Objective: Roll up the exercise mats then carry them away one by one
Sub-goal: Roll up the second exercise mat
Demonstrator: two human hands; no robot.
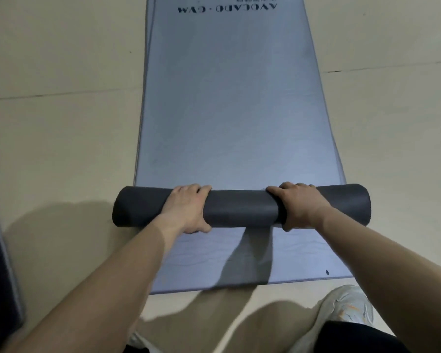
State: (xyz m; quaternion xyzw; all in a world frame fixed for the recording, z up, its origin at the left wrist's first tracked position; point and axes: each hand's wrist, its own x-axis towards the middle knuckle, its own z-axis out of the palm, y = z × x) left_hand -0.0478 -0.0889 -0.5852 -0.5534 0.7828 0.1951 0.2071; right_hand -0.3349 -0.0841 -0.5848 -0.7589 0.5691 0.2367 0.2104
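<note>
Two hands hold one dark roll (241,207). Left hand (189,208) wraps over the roll's left part, fingers curled over the top, thumb tucked under the near side. Right hand (301,205) does the same on the right part. Both grips are closed round the roll, w/ a bare bit of roll between them.

That roll is the dark gray mat, wound up partway, lying across a blue mat (229,110) that's flat on the floor (61,136). Roll ends stick out past both sides of the blue mat. Some blue mat shows near the person too, so the roll sits on top of it, not at its edge. Can't tell if the two mats are joined or separate.

What could go bad, I think:
- One hand pushes more than the other, so the roll goes crooked & one end gets fat like a cone.
- Grip too loose, so the roll springs open.
- Blue mat slides or bunches up if the push drags on it.
- Shoe (346,309) is near the blue mat's close edge, so a step may catch it.
</note>
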